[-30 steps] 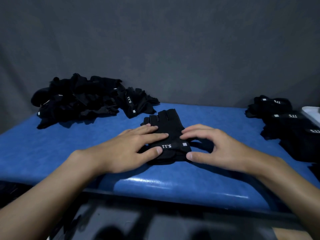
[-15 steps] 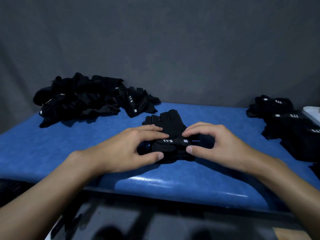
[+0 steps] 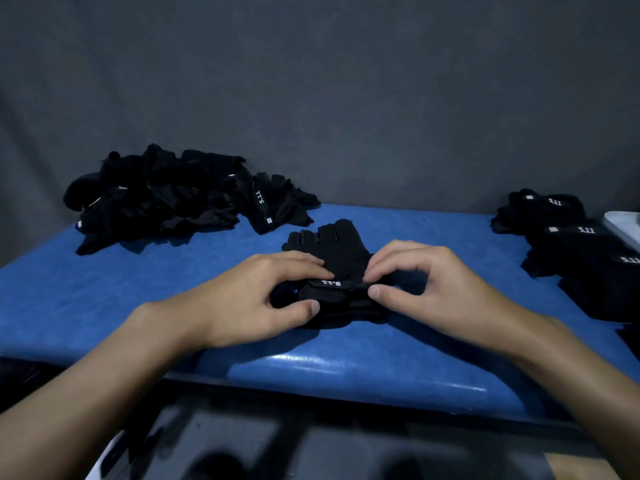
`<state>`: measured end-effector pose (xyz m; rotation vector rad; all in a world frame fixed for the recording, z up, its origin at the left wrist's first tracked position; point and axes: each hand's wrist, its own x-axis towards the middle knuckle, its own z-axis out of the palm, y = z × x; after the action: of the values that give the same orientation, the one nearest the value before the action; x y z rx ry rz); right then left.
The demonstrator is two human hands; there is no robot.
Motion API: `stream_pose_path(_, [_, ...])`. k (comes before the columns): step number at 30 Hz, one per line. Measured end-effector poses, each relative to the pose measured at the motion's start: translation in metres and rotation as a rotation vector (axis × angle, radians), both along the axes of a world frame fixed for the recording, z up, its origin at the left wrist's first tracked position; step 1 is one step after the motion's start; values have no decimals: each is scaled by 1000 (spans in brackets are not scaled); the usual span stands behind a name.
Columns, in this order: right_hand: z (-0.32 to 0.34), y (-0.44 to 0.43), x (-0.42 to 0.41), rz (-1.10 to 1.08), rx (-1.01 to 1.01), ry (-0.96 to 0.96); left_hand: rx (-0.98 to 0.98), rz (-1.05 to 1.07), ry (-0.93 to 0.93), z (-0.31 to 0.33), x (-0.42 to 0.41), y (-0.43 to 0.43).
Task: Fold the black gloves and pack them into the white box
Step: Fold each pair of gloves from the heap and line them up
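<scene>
Head view, as I log it:
- Black glove (image 3: pixel 332 258): centre of the blue table (image 3: pixel 138 306), fingers pointing away, cuff end lifted.
- left hand (image 3: pixel 249 299): thumb and fingertips pinch the cuff's left side.
- right hand (image 3: pixel 426 289): pinches its right side.
- loose glove heap (image 3: pixel 166 199): far left.
- folded gloves (image 3: pixel 581 251): right, beside the white box (image 3: pixel 627 226).

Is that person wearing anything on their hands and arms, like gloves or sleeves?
No. The left hand and right hand are bare: no glove, ring, watch or bracelet shows. The left forearm and right forearm are bare too, with no sleeve in view down to the picture's edge. The thumbnails look short and unpainted.
</scene>
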<state>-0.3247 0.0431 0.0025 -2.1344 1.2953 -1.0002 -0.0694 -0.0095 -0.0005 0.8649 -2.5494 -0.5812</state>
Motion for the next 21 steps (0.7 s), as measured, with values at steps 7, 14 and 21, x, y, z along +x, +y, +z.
stream_pose_path(7, [2,1,3,14,-46,-11,31,2,25,3,0,2])
stream_pose_path(14, [-3,0,2,24,-2,-16,-38,-13,-70,2,1,2])
stream_pose_path(21, [-7,-1,-3,44,104,168,-27,-12,-152,1,3,0])
